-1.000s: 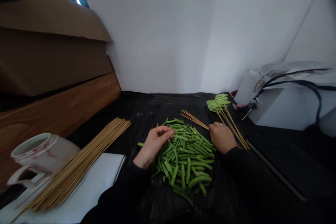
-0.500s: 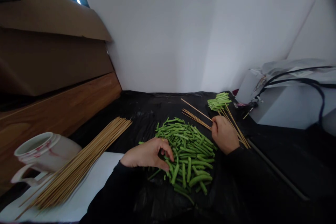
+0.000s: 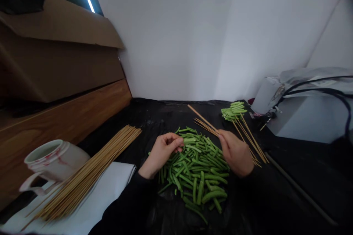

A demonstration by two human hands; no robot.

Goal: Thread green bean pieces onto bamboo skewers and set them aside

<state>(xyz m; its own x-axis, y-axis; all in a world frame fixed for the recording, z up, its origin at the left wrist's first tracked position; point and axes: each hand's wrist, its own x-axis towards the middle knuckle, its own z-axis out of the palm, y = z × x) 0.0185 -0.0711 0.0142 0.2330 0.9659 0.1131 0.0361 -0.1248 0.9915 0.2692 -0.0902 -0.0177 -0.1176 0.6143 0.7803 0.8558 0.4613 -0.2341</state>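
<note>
A heap of cut green bean pieces point(image 3: 197, 165) lies on black plastic sheeting point(image 3: 154, 117). My left hand point(image 3: 162, 150) is raised over the heap's left side, fingers curled in a pinch on a bean piece. My right hand point(image 3: 234, 150) is closed on a few thin wooden skewers point(image 3: 204, 122) that point up and to the left over the heap. Behind my right hand lie finished skewers threaded with beans point(image 3: 234, 110), their sticks running toward me.
A big bundle of loose bamboo skewers point(image 3: 91, 172) rests on a white board point(image 3: 104, 194) at the left, beside a white jug with red marks point(image 3: 52, 161). Cardboard and a wooden panel point(image 3: 63, 121) line the left. A white appliance with black cables point(image 3: 306, 106) stands at the right.
My left hand rose from the heap's near-left edge and turned palm-in with a bean piece pinched. My right hand shifted slightly toward the centre, skewers still in it.
</note>
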